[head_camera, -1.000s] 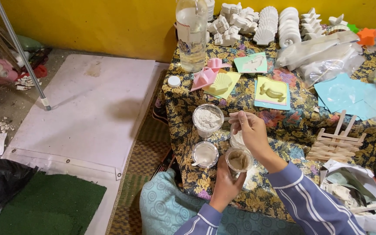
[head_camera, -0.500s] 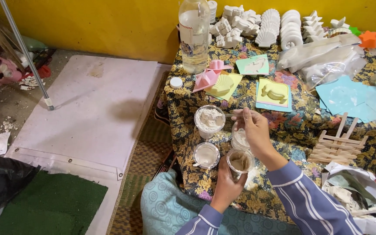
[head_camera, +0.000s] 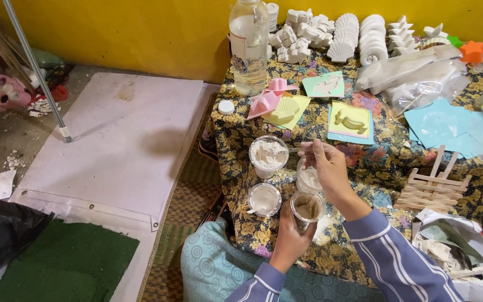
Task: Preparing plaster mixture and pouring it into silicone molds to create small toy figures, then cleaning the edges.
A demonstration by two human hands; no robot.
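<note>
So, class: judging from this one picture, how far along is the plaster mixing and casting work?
Done: rows of finished white casts stand by the yellow wall, and the cup of white powder is filled. In hand: the left hand grips a small cup of brownish mix, while the right hand holds a stick over the cups. Left: the yellow mould and pink mould look unfilled.
</note>
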